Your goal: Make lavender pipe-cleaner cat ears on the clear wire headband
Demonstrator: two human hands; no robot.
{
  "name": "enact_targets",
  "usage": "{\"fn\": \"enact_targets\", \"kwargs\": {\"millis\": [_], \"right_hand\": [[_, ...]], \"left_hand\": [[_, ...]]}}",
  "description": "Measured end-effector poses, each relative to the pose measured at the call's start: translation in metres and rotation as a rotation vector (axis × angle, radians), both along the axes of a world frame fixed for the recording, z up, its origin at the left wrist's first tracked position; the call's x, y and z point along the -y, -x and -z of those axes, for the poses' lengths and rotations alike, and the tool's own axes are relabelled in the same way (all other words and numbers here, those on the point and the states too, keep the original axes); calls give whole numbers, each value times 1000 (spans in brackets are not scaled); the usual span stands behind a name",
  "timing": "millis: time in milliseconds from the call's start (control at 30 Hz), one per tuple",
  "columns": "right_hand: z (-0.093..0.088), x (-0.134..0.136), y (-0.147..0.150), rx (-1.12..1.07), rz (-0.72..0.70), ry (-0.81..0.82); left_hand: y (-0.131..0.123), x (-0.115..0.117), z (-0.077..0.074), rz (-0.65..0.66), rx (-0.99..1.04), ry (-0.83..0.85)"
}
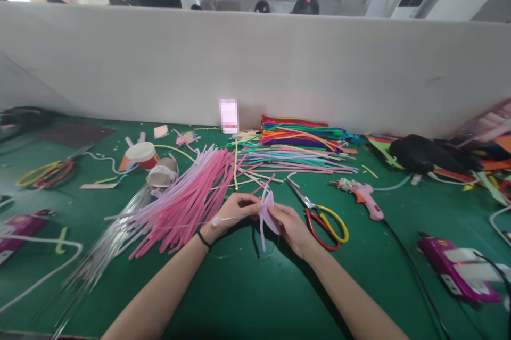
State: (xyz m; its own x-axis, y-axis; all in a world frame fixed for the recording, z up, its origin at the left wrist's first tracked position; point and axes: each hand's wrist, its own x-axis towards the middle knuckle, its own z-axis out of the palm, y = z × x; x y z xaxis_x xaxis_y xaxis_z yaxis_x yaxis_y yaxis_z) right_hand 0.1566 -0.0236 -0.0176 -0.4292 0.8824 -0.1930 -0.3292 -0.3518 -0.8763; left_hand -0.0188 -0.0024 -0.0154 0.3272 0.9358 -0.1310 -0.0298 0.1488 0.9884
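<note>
Scissors point(48, 172) with yellow and red handles lie at the far left of the green table point(239, 297). To the right of them is a cup point(141, 152) with a white lid. Nearer, clear wires point(99, 244) and pink stems point(187, 196) lie in 2 long fans. Their far ends come just beside the left hand point(235, 211), probably so that it can take 1 without a long reach.

The left hand has a black band point(203, 240) on the wrist. Its thumb and fingertips are pressed together and pinch the left edge of a lilac loop point(266, 213), which is low over the table in the middle, between both hands. The right hand point(290, 229) closes on the right side of the loop, with the thumb on top. The 2 hands hold it from opposite sides, I think to keep the soft shape steady. A lilac tail hangs down from it.

Far behind, mixed stems point(299, 140) are piled against the white wall point(255, 63). Right scissors point(324, 218) lie just beside the right hand, blades pointing far. Further right lies a pink glue gun point(361, 197), apart from the stems, and its cable runs to the near right. A purple box point(459, 271) sits near the right edge.
</note>
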Motion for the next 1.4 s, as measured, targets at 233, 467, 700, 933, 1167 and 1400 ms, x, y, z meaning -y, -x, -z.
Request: {"fn": "enact_targets", "kwargs": {"millis": [233,467,700,933,1167,1400], "right_hand": [[-8,0,-8,314,-73,-112],[-2,-3,-7,371,-52,-212],[5,-15,-11,76,98,-24],[4,-16,-12,124,89,-25],[-2,-12,-11,308,172,-241],[-5,-4,-7,469,282,-416]], "left_hand": [[7,-3,4,81,-229,-86],[5,0,-6,107,-293,-120],[4,1,-1,176,-237,-84],[3,1,-4,212,-305,-96],[2,1,-4,212,-288,-77],[1,-1,-3,211,-219,-8]]}}
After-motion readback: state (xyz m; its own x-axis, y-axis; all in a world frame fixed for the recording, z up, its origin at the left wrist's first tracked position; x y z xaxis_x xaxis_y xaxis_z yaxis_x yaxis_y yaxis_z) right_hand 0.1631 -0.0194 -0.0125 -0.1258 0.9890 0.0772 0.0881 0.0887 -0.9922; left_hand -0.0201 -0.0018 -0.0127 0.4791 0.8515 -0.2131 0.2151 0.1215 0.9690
